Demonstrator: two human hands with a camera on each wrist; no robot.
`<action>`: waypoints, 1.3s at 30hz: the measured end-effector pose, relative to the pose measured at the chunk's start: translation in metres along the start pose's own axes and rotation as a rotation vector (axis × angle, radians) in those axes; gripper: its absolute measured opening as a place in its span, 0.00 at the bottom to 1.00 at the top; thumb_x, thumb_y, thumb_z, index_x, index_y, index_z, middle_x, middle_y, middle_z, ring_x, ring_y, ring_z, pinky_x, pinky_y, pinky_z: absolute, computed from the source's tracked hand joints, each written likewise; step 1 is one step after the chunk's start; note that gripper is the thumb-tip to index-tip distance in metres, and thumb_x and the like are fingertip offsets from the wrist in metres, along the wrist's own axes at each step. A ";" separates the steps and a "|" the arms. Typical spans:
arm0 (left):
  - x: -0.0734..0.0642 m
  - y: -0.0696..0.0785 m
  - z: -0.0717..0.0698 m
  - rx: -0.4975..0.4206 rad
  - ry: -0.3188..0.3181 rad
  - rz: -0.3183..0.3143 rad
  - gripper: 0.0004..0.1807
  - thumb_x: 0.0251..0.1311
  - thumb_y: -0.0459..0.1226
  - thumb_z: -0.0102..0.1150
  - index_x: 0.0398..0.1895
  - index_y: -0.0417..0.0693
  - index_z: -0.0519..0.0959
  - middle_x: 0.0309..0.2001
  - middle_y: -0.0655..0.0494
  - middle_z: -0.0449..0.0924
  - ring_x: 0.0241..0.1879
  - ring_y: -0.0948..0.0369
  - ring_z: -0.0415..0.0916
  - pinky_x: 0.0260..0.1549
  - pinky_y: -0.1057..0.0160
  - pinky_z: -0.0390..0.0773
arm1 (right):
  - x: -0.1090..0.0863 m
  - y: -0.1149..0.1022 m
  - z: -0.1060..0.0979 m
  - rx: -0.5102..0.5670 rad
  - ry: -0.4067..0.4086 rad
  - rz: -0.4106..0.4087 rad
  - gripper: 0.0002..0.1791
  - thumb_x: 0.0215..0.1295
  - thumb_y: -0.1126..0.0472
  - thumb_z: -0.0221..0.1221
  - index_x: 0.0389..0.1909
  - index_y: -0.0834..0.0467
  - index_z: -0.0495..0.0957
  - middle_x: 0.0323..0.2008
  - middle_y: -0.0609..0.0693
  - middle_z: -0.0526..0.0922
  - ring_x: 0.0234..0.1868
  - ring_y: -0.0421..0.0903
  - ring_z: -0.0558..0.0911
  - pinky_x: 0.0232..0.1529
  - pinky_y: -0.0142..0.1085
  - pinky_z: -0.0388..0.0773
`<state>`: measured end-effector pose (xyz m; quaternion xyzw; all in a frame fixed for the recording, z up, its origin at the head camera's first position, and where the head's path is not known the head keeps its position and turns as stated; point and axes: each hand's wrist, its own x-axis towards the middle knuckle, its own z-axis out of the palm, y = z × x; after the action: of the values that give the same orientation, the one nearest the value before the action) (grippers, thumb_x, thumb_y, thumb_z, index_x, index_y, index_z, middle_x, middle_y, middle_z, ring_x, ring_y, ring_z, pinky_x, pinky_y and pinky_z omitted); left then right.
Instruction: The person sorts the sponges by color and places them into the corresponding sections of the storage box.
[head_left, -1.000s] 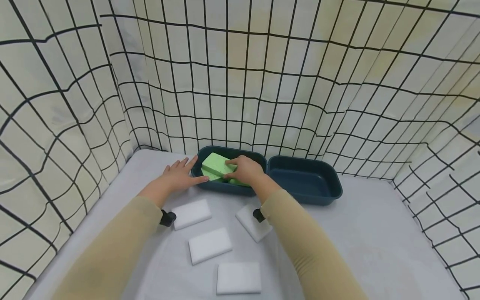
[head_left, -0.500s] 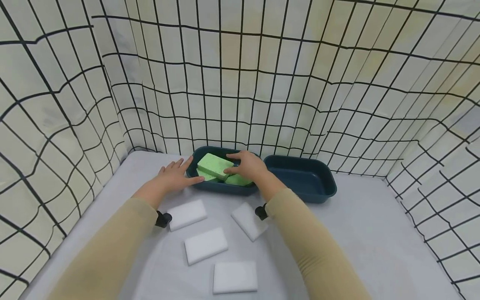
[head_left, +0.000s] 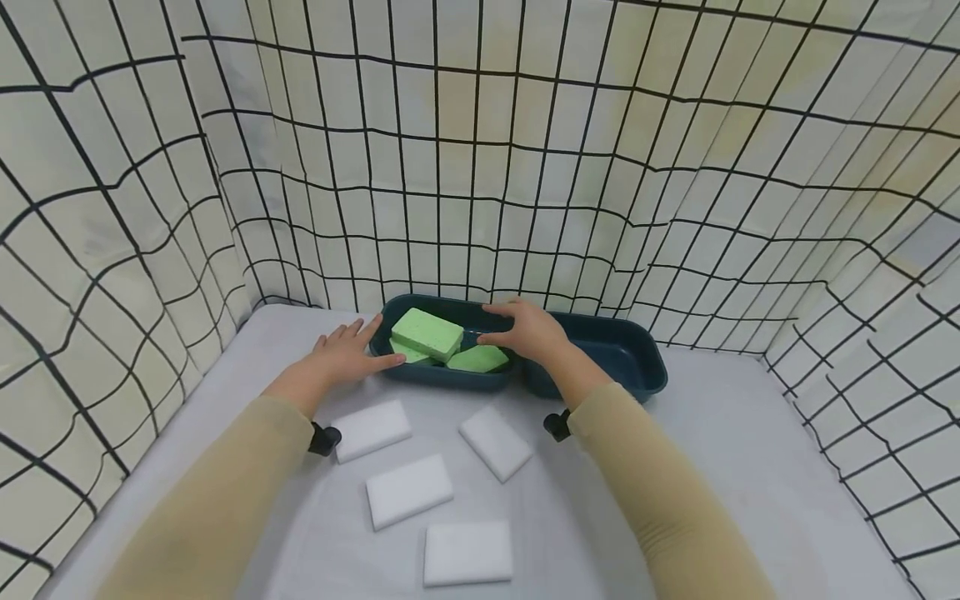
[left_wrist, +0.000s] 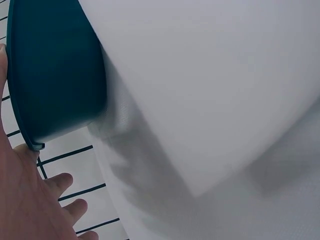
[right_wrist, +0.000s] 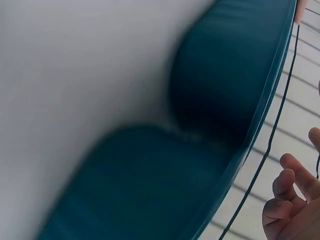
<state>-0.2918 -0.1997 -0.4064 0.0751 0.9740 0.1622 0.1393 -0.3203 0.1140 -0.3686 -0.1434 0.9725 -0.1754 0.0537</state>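
Note:
In the head view a dark teal plastic bin holds green sponges. One sponge lies tilted across a paler flat green sponge, and another green sponge leans beside them at the right. My left hand is spread at the bin's left end, thumb and index finger on its rim; the left wrist view shows the fingers extended there. Above the bin's right end hovers my right hand, thumb and index finger apart with nothing between them. It partly hides a second teal bin.
Several white rectangular pads lie on the white-covered table in front of the bins. A black wire grid stands behind and along both sides, with pale cloth beyond it. Both forearms wear beige sleeves.
My right hand has let go of the top green sponge and drawn away to the right, uncovering the sponge beneath. The left hand stays at the bin's rim.

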 end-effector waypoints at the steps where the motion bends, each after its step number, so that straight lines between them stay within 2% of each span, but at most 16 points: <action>1: 0.000 0.000 0.000 0.001 -0.001 -0.001 0.63 0.54 0.79 0.39 0.81 0.48 0.36 0.77 0.31 0.36 0.74 0.31 0.33 0.67 0.30 0.34 | -0.003 0.004 -0.002 -0.004 0.002 0.005 0.40 0.58 0.33 0.64 0.72 0.34 0.66 0.75 0.53 0.59 0.71 0.57 0.65 0.62 0.55 0.70; 7: 0.001 0.000 -0.001 -0.001 -0.007 -0.005 0.64 0.52 0.80 0.38 0.81 0.49 0.35 0.77 0.32 0.35 0.74 0.32 0.33 0.68 0.30 0.33 | -0.020 0.032 -0.016 -0.001 0.034 0.028 0.40 0.57 0.32 0.65 0.71 0.34 0.67 0.74 0.53 0.60 0.69 0.58 0.67 0.60 0.56 0.71; 15: 0.001 -0.002 0.001 -0.004 -0.005 0.000 0.65 0.52 0.80 0.39 0.80 0.48 0.36 0.77 0.31 0.35 0.74 0.31 0.33 0.67 0.29 0.33 | -0.046 0.073 -0.032 0.026 0.079 0.069 0.40 0.57 0.32 0.65 0.71 0.35 0.67 0.75 0.56 0.59 0.71 0.60 0.64 0.64 0.59 0.66; 22: 0.002 0.000 0.001 0.011 -0.004 0.001 0.63 0.54 0.79 0.39 0.80 0.48 0.36 0.77 0.30 0.36 0.73 0.31 0.34 0.67 0.29 0.35 | -0.075 0.114 -0.045 0.036 0.100 0.109 0.43 0.57 0.32 0.64 0.73 0.39 0.65 0.75 0.62 0.55 0.74 0.64 0.56 0.66 0.64 0.59; 25: 0.000 0.001 -0.001 0.009 -0.001 0.000 0.63 0.54 0.78 0.39 0.80 0.47 0.36 0.76 0.30 0.36 0.73 0.31 0.34 0.67 0.29 0.35 | -0.087 0.131 -0.048 0.032 0.109 0.125 0.45 0.57 0.31 0.63 0.74 0.41 0.64 0.75 0.64 0.55 0.73 0.65 0.57 0.65 0.64 0.60; 30: -0.001 -0.001 -0.001 0.005 -0.001 0.005 0.63 0.55 0.78 0.40 0.80 0.47 0.36 0.76 0.29 0.36 0.73 0.30 0.34 0.67 0.29 0.35 | -0.101 0.155 -0.051 0.020 0.135 0.149 0.45 0.58 0.32 0.64 0.74 0.44 0.64 0.71 0.65 0.60 0.68 0.65 0.65 0.62 0.63 0.65; 34: -0.001 -0.001 -0.001 0.000 -0.004 0.008 0.63 0.55 0.78 0.40 0.80 0.47 0.36 0.76 0.30 0.36 0.73 0.30 0.34 0.67 0.29 0.34 | -0.109 0.168 -0.053 0.024 0.169 0.148 0.44 0.58 0.33 0.64 0.73 0.47 0.66 0.65 0.63 0.68 0.54 0.60 0.73 0.51 0.56 0.73; 37: -0.001 -0.001 -0.001 -0.004 -0.004 0.015 0.63 0.54 0.78 0.40 0.80 0.47 0.36 0.76 0.30 0.36 0.73 0.30 0.34 0.67 0.29 0.35 | -0.115 0.177 -0.054 0.041 0.180 0.169 0.45 0.58 0.32 0.63 0.74 0.48 0.65 0.63 0.61 0.69 0.47 0.56 0.72 0.42 0.50 0.73; 39: -0.001 0.000 -0.001 -0.007 -0.003 0.021 0.64 0.54 0.78 0.41 0.80 0.47 0.36 0.76 0.29 0.36 0.73 0.30 0.34 0.67 0.28 0.35 | -0.120 0.182 -0.054 0.049 0.174 0.198 0.47 0.58 0.30 0.62 0.75 0.48 0.63 0.65 0.62 0.66 0.47 0.56 0.72 0.41 0.50 0.73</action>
<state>-0.2912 -0.2005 -0.4051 0.0851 0.9723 0.1671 0.1395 -0.2619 0.3303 -0.3768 -0.0297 0.9783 -0.2048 -0.0101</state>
